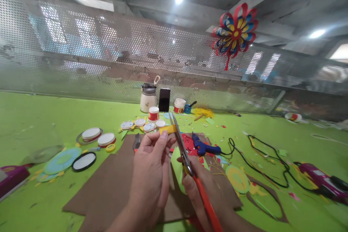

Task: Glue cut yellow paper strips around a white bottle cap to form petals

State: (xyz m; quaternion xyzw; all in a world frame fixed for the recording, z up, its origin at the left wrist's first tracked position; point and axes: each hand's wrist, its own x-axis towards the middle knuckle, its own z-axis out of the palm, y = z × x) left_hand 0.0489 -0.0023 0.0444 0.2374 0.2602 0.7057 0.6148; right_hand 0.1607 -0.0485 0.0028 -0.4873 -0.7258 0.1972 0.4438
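Note:
My left hand [150, 174] pinches a small yellow paper strip [168, 129] between thumb and fingers, holding it up above the brown cardboard sheet [114, 185]. My right hand [202, 188] grips orange-handled scissors [187, 159]. Their blades point up and away, and the tips reach the right end of the strip. A light green paper piece [178, 168] lies just under the scissors, between my two hands.
A blue glue gun [203, 148] with a black cord [266, 159] lies right of the scissors. Paper discs and lids [98, 137] sit at left, with jars and a phone [164, 99] at the back by the perforated metal screen. Purple objects lie at both table edges.

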